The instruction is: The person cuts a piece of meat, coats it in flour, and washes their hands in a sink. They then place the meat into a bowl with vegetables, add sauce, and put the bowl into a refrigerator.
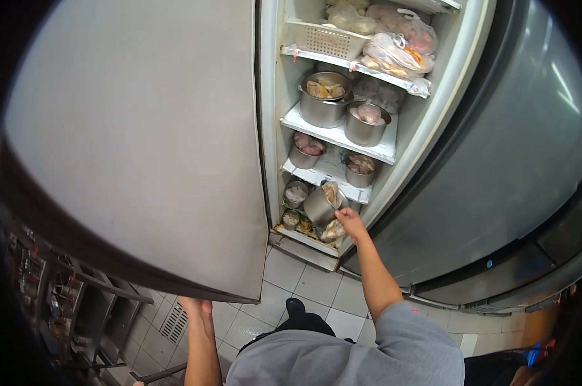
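Observation:
My right hand (350, 224) is closed on the rim of a metal pot (321, 207) on the lowest level of an open fridge. The pot is tilted, and a clear bag of pale brownish food (331, 192) shows at its mouth. Just below my fingers is another bag of pale food (333, 230). Small metal pots with pale contents, one (296, 193) above the other (291, 219), stand to the left. My left hand (196, 305) grips the edge of the steel fridge door (143, 141); its fingertips are partly hidden by the door.
Higher shelves hold several metal pots of food, including a large pot (323, 110), plus a white perforated basket (329, 40) and plastic bags (400, 51). A steel cabinet (490, 180) borders the right side. Metal racking (79, 302) and a floor drain (174, 323) lie left.

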`<control>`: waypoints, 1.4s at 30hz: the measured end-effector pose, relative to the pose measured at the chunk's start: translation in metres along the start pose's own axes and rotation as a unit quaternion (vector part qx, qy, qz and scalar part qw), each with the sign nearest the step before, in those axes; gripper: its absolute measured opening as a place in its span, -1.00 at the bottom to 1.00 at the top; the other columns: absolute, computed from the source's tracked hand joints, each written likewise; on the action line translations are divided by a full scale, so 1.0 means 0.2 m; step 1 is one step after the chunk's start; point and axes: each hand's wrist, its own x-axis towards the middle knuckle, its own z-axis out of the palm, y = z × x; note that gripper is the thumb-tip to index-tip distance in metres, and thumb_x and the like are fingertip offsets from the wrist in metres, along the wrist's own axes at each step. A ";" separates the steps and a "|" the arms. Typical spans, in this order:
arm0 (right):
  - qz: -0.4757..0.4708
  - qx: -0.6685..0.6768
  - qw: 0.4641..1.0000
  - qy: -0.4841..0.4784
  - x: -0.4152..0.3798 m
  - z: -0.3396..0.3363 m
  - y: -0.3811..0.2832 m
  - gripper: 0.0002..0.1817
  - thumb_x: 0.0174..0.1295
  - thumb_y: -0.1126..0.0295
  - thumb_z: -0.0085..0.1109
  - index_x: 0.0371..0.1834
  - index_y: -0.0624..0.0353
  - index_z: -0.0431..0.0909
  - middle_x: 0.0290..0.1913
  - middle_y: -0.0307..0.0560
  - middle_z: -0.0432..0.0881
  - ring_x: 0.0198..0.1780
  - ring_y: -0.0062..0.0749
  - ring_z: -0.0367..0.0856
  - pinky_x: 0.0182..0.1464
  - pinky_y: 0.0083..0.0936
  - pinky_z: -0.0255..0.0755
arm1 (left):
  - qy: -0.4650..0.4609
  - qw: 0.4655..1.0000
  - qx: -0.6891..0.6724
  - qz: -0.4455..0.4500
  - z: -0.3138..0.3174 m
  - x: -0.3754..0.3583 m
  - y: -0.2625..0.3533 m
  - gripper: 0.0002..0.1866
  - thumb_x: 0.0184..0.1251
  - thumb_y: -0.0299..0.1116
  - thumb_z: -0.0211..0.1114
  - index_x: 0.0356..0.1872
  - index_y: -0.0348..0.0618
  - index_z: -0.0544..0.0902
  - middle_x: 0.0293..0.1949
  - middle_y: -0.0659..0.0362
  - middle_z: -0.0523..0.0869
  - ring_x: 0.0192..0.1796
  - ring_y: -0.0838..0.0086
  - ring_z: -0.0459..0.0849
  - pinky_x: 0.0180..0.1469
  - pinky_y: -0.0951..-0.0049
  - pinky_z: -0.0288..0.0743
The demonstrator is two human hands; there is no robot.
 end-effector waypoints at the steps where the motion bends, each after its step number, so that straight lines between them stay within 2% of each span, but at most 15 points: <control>1: 0.013 -0.006 1.000 -0.014 -0.11 -0.01 0.02 -0.76 0.29 0.16 0.27 -0.30 0.09 0.54 -0.39 -0.36 0.51 -0.31 -0.59 0.38 -0.26 -0.54 0.33 | 0.004 0.999 0.030 -0.025 0.00 -0.01 0.00 -0.67 0.43 -0.27 0.12 0.08 -0.26 0.49 -0.03 0.08 0.59 -0.04 0.31 0.64 -0.11 0.32 0.63; 3: 0.064 0.018 0.997 -0.036 -0.32 -0.06 0.10 -0.76 0.30 0.16 0.26 -0.27 0.09 0.54 -0.39 -0.35 0.52 -0.31 -0.61 0.39 -0.25 -0.55 0.33 | -0.016 0.998 0.041 -0.034 -0.05 0.01 -0.04 -0.74 0.43 -0.32 0.12 -0.01 -0.27 0.51 -0.15 0.12 0.62 -0.15 0.36 0.66 -0.23 0.37 0.60; 6: 0.100 0.050 0.991 -0.068 -0.60 -0.11 0.33 -0.79 0.33 0.18 0.23 -0.30 0.05 0.51 -0.38 -0.37 0.53 -0.34 -0.63 0.47 -0.29 -0.61 0.39 | -0.032 0.997 0.026 -0.071 -0.04 -0.01 -0.10 -0.71 0.42 -0.39 0.05 0.05 -0.35 0.47 -0.05 0.08 0.61 -0.06 0.33 0.65 -0.13 0.32 0.61; 8: 0.140 0.033 0.988 -0.061 -0.80 -0.14 0.50 -0.77 0.32 0.15 0.24 -0.30 0.06 0.52 -0.39 -0.34 0.53 -0.35 -0.60 0.46 -0.31 -0.55 0.40 | -0.050 0.995 0.026 -0.086 -0.06 0.02 -0.16 -0.65 0.39 -0.44 0.00 0.15 -0.33 0.40 0.02 0.04 0.59 0.01 0.28 0.64 -0.08 0.20 0.61; 11: 0.199 0.001 0.980 -0.029 -1.08 -0.13 0.71 -0.74 0.30 0.12 0.24 -0.33 0.06 0.52 -0.41 -0.32 0.53 -0.41 -0.57 0.43 -0.40 -0.49 0.37 | -0.111 0.983 0.040 -0.138 0.09 -0.08 -0.21 -0.56 0.40 -0.45 -0.07 0.30 -0.13 0.30 0.12 0.01 0.55 0.04 0.19 0.64 -0.06 -0.02 0.64; 14: 0.260 0.031 0.965 -0.011 -1.22 -0.09 0.98 -0.80 0.34 0.17 0.20 -0.28 0.05 0.52 -0.40 -0.27 0.60 -0.42 -0.51 0.58 -0.38 -0.41 0.53 | -0.157 0.970 0.095 -0.158 0.29 -0.25 -0.21 -0.53 0.33 -0.52 -0.09 0.29 -0.31 0.29 0.20 -0.05 0.48 0.16 0.09 0.57 0.03 -0.12 0.61; 17: 0.309 0.005 0.951 0.011 -1.36 -0.04 1.11 -0.82 0.35 0.18 0.18 -0.27 0.03 0.52 -0.39 -0.24 0.63 -0.45 -0.47 0.61 -0.42 -0.36 0.56 | -0.232 0.941 0.095 -0.229 0.34 -0.26 -0.43 -0.50 0.35 -0.55 -0.09 0.34 -0.28 0.23 0.23 -0.08 0.46 0.18 0.05 0.58 0.03 -0.13 0.61; 18: 0.315 0.004 0.949 0.009 -1.40 -0.01 1.15 -0.82 0.35 0.18 0.18 -0.27 0.03 0.52 -0.39 -0.24 0.63 -0.45 -0.47 0.61 -0.42 -0.36 0.56 | -0.240 0.931 0.114 -0.251 0.41 -0.26 -0.48 -0.49 0.34 -0.57 -0.09 0.34 -0.28 0.22 0.23 -0.09 0.46 0.18 0.04 0.58 0.03 -0.12 0.62; 21: 0.361 0.046 0.931 0.040 -1.47 0.05 1.19 -0.81 0.30 0.16 0.22 -0.38 -0.08 0.47 -0.52 -0.36 0.49 -0.59 -0.59 0.38 -0.64 -0.49 0.21 | -0.314 0.881 0.147 -0.322 0.64 -0.20 -0.59 -0.47 0.28 -0.61 -0.11 0.33 -0.32 0.21 0.19 -0.12 0.49 0.12 0.01 0.62 0.00 -0.07 0.66; 25: 0.374 0.015 0.926 0.042 -1.44 0.14 1.20 -0.79 0.29 0.15 0.24 -0.38 -0.04 0.49 -0.52 -0.34 0.49 -0.58 -0.59 0.39 -0.62 -0.48 0.21 | -0.354 0.831 0.148 -0.403 0.87 0.03 -0.73 -0.51 0.21 -0.63 -0.11 0.22 -0.53 0.22 0.11 -0.21 0.51 0.06 -0.02 0.64 -0.04 -0.03 0.71; 29: 0.365 -0.053 0.929 0.023 -1.26 0.27 1.16 -0.74 0.27 0.13 0.27 -0.43 0.02 0.51 -0.53 -0.32 0.50 -0.55 -0.57 0.39 -0.55 -0.47 0.29 | -0.378 0.801 0.148 -0.441 0.87 0.37 -0.66 -0.48 0.16 -0.59 -0.05 0.22 -0.44 0.28 0.10 -0.16 0.55 0.03 0.05 0.66 0.01 -0.06 0.65; 35: 0.317 -0.181 0.926 -0.101 -0.73 0.57 0.88 -0.75 0.28 0.16 0.25 -0.41 0.06 0.54 -0.49 -0.31 0.51 -0.46 -0.57 0.38 -0.39 -0.49 0.33 | -0.295 0.844 0.151 -0.421 0.61 0.97 -0.27 -0.48 0.16 -0.55 -0.01 0.21 -0.45 0.32 0.04 -0.13 0.59 -0.03 0.07 0.70 -0.07 0.04 0.70; 38: 0.261 -0.238 0.916 -0.189 -0.30 0.85 0.75 -0.76 0.25 0.16 0.28 -0.40 0.07 0.55 -0.48 -0.29 0.51 -0.44 -0.56 0.39 -0.37 -0.47 0.35 | -0.206 0.898 0.150 -0.357 0.38 1.24 0.00 -0.49 0.18 -0.53 0.00 0.21 -0.48 0.32 0.04 -0.12 0.60 -0.05 0.07 0.71 -0.13 0.08 0.72; 41: 0.248 -0.298 0.884 -0.260 0.13 1.15 0.65 -0.76 0.22 0.15 0.29 -0.35 0.08 0.58 -0.44 -0.25 0.58 -0.39 -0.54 0.47 -0.31 -0.46 0.40 | -0.060 0.939 0.135 -0.309 0.14 1.42 0.24 -0.49 0.18 -0.54 0.02 0.20 -0.51 0.32 0.03 -0.12 0.59 -0.05 0.09 0.71 -0.14 0.08 0.73; 42: 0.161 -0.347 0.888 -0.255 -0.14 1.15 0.51 -0.76 0.22 0.16 0.29 -0.35 0.09 0.58 -0.46 -0.26 0.58 -0.41 -0.54 0.47 -0.34 -0.46 0.39 | -0.043 0.944 0.120 -0.304 -0.12 1.20 0.53 -0.49 0.18 -0.54 0.02 0.20 -0.51 0.32 0.03 -0.13 0.59 -0.06 0.09 0.71 -0.14 0.08 0.73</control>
